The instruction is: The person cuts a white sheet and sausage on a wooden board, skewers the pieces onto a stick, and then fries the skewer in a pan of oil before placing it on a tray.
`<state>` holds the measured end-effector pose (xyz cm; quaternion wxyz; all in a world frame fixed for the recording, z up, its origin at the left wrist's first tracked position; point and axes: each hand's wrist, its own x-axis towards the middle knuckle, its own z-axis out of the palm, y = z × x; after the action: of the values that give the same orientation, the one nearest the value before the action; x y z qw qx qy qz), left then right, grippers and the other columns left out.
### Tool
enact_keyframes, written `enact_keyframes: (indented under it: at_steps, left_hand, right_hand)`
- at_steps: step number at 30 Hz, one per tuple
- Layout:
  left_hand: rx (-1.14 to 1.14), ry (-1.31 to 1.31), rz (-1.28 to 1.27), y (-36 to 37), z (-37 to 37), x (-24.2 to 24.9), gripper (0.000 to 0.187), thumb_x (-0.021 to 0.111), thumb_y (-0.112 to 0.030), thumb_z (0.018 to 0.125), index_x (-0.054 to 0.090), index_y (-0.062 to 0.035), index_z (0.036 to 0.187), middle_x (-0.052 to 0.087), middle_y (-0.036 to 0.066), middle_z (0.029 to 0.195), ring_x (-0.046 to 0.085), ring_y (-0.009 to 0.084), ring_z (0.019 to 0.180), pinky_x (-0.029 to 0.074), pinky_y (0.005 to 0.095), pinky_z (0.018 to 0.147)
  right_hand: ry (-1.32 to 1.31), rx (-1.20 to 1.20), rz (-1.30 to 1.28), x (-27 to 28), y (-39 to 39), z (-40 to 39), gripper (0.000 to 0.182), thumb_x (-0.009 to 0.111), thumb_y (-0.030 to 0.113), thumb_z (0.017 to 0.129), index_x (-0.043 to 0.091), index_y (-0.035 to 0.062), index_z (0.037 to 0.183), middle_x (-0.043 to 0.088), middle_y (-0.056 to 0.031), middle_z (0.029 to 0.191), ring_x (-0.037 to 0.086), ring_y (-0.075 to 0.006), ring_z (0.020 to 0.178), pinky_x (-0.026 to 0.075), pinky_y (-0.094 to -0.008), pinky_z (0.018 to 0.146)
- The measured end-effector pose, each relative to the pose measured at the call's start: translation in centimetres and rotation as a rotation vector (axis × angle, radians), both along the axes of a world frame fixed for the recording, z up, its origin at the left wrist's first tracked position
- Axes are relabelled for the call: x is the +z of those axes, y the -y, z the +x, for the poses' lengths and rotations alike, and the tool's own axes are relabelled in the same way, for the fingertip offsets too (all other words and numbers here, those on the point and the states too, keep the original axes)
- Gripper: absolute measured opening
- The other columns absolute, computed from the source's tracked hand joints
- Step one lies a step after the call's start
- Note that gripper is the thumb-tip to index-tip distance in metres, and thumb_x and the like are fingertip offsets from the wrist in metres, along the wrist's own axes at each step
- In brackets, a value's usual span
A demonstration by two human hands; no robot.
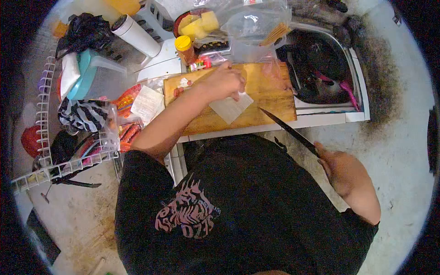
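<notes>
A wooden cutting board [201,120] lies at the counter's front edge. Over its middle is my left hand [229,82], fingers bent downward above a pale square sheet [231,108]; what the fingers hold, if anything, is too small to make out. My right hand [332,165] is closed round the handle of a long dark knife [289,130], whose tip points up and left toward the board's right part. Small reddish and white pieces [182,86] rest on the board's left side. Clear plastic [273,71] lies over its upper right corner.
A jar with a yellow lid [184,48] and a white bottle [136,36] stand behind the board. To the right is a sink [321,68] with dark and pink items. On the left are packets, another pale square [147,104] and a white wire rack [68,166].
</notes>
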<state>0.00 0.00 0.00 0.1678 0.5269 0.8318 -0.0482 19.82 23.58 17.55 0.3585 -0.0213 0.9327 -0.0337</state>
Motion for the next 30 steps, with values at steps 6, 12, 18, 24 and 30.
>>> enact_keyframes:
  at_steps: [6,12,18,24,30]
  left_hand:
    - [0.065,-0.041,0.564,5.3,-1.9,-3.2,0.035,0.068,-0.029,0.062,0.062,-0.0151,0.093,0.055,-0.001,0.099,0.042,0.0179,0.106,0.031,0.0445,0.080]
    - [0.131,0.051,0.632,6.0,-2.6,-3.7,0.028,0.065,-0.031,0.067,0.062,-0.0161,0.090,0.055,-0.003,0.099,0.042,0.0174,0.105,0.029,0.0436,0.080]
    - [0.198,0.019,0.621,4.4,-2.8,-4.6,0.021,0.065,-0.030,0.066,0.064,-0.0157,0.081,0.058,-0.002,0.088,0.046,0.0190,0.098,0.029,0.0418,0.081]
    - [0.241,0.094,0.450,3.4,-3.9,-3.7,0.015,0.063,-0.029,0.068,0.062,-0.0169,0.078,0.057,0.000,0.086,0.048,0.0225,0.096,0.034,0.0405,0.080]
    - [0.269,0.077,0.450,2.3,-4.7,-4.1,0.016,0.063,-0.027,0.068,0.063,-0.0159,0.080,0.058,0.002,0.088,0.052,0.0235,0.093,0.039,0.0381,0.078]
  right_hand:
    - [-0.212,0.002,-0.108,-1.8,0.0,-0.6,0.038,0.047,0.015,0.082,0.042,0.0109,0.120,0.055,-0.0206,0.070,0.053,-0.0382,0.065,0.040,-0.0449,0.058]
    - [-0.245,0.119,-0.195,-3.9,1.5,-2.6,0.038,0.047,0.014,0.082,0.041,0.0104,0.120,0.055,-0.0204,0.067,0.053,-0.0378,0.064,0.040,-0.0447,0.057]
    - [-0.259,0.123,-0.217,-4.4,1.6,-2.7,0.037,0.045,0.014,0.083,0.042,0.0104,0.119,0.055,-0.0206,0.066,0.053,-0.0381,0.063,0.040,-0.0463,0.056]
    - [-0.226,0.093,-0.178,-4.5,1.0,-2.7,0.039,0.046,0.015,0.083,0.040,0.0120,0.121,0.055,-0.0200,0.066,0.053,-0.0379,0.064,0.040,-0.0462,0.057]
    - [-0.258,0.061,-0.167,-4.3,0.7,-2.5,0.040,0.046,0.018,0.083,0.038,0.0130,0.122,0.055,-0.0195,0.067,0.053,-0.0369,0.065,0.041,-0.0456,0.057]
